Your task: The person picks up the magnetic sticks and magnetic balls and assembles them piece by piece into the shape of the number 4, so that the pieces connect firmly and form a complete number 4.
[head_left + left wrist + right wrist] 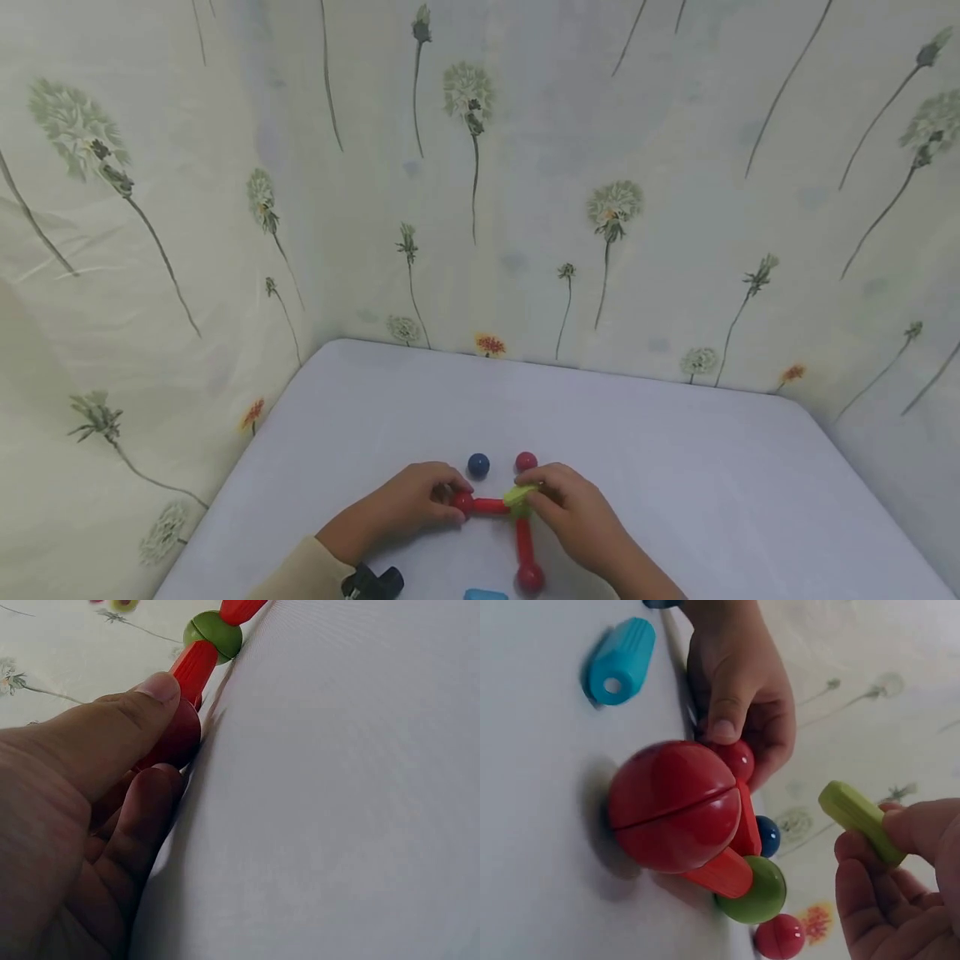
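Observation:
My left hand grips a small red ball between thumb and fingers. From that ball a red rod runs to a green ball. A second red rod joins the green ball to another red ball nearer me, forming a corner. Just above the green ball, my right hand pinches a short yellow-green rod. In the right wrist view this rod is apart from the green ball, one end pointing free.
A blue ball and a further red ball sit beyond the joined pieces. A light blue rod lies on the white table close to me. Flower-patterned cloth hangs behind the table.

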`<state>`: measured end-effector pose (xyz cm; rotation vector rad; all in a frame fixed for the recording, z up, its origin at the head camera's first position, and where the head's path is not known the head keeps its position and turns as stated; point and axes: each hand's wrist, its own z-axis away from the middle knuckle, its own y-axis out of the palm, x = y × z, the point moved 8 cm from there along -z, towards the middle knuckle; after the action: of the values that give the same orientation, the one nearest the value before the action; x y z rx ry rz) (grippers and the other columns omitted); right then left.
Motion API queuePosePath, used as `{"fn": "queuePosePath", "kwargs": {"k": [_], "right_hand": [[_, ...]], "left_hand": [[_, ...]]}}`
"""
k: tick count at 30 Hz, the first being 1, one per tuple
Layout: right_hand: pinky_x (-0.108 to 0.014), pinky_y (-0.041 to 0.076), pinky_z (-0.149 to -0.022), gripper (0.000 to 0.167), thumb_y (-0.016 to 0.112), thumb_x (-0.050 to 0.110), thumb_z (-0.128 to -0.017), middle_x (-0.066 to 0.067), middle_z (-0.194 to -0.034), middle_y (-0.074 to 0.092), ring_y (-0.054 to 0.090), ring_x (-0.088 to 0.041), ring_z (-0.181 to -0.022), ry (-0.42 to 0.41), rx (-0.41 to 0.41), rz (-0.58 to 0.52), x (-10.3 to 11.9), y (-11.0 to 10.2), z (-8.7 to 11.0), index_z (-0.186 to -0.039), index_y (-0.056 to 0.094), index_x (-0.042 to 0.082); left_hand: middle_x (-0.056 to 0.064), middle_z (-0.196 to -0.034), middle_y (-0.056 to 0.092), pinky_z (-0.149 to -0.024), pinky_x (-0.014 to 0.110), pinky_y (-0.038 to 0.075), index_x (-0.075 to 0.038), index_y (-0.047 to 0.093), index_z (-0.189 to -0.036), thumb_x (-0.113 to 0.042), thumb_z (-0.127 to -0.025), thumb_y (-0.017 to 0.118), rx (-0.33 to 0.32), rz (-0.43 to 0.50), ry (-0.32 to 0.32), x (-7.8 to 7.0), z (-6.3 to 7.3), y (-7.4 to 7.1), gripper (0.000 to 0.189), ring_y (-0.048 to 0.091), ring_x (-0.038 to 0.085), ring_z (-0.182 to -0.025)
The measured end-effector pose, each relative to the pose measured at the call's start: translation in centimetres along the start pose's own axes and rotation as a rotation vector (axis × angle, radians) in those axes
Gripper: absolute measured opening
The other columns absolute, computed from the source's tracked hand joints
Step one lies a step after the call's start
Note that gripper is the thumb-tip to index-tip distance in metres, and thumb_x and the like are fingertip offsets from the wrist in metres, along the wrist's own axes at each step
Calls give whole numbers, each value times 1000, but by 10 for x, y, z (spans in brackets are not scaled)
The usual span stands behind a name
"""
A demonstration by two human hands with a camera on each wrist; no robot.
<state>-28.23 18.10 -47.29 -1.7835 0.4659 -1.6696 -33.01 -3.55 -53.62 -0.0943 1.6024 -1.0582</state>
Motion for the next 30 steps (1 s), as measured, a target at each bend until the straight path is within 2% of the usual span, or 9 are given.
{"fn": "queuePosePath", "kwargs": {"k": [7, 13, 22, 30], "right_hand": [[-49, 58, -98, 22, 73, 28, -99, 4, -122, 72, 69, -22, -117, 49, 4, -34, -2, 7, -28, -120, 70, 22], [-45, 59, -94, 22, 71, 27, -100, 3, -118, 72, 70, -18, -106, 24, 58, -61, 1, 16, -46, -121, 71, 20], [-48, 57, -94, 18, 70, 22, -100, 6, -117, 74, 68, -17, -106, -47, 90, -9, 8, 29, -60, -118, 74, 22], [-48, 58, -90, 16, 73, 21, -97, 6, -108, 73, 71, -17, -104, -27, 127, 13, 15, 38, -61, -112, 68, 20]], "left_hand": [[-17, -98, 66, -79, 26, 50, -34, 74, -118, -37, -87, 86, -4, 14, 6, 3, -1, 2, 33, 59, 6, -88], [-17, -99, 66, -79, 26, 51, -33, 73, -119, -38, -87, 86, -3, 19, 4, 1, -1, 0, 34, 60, 6, -89], [-16, -97, 66, -77, 25, 50, -30, 72, -119, -36, -87, 86, -6, 26, 28, 0, 0, -2, 35, 60, 5, -87], [-14, -94, 66, -76, 25, 50, -29, 71, -115, -34, -85, 88, -12, 34, 13, 1, -1, -3, 34, 60, 6, -84]]}}
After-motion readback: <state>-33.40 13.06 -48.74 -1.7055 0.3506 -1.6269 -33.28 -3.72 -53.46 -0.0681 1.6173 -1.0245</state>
